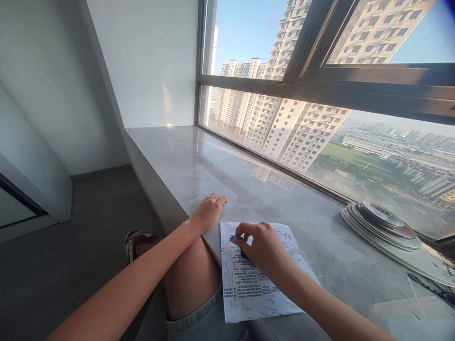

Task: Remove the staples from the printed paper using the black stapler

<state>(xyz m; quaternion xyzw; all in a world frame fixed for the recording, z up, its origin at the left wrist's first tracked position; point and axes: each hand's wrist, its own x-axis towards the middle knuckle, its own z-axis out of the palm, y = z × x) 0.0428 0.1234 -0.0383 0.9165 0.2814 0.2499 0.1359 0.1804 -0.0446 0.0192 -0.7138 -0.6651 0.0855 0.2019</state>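
A printed sheet of paper, covered in lines of small text and thin scattered marks, lies at the near edge of the grey stone window sill, partly over my lap. Over its upper part, my right hand pinches a small dark grey piece between thumb and index finger. Its kind is not clear. Something black shows under the same hand. Beyond the sheet's upper left corner, my left hand rests on the sill, fingers loosely bent and pointing right. Thin, fine strands or marks show beside its fingers.
A stack of plates or discs stands at the right by the window frame. A dark, thin-handled item lies near it. The sill drops to a dark floor on the left.
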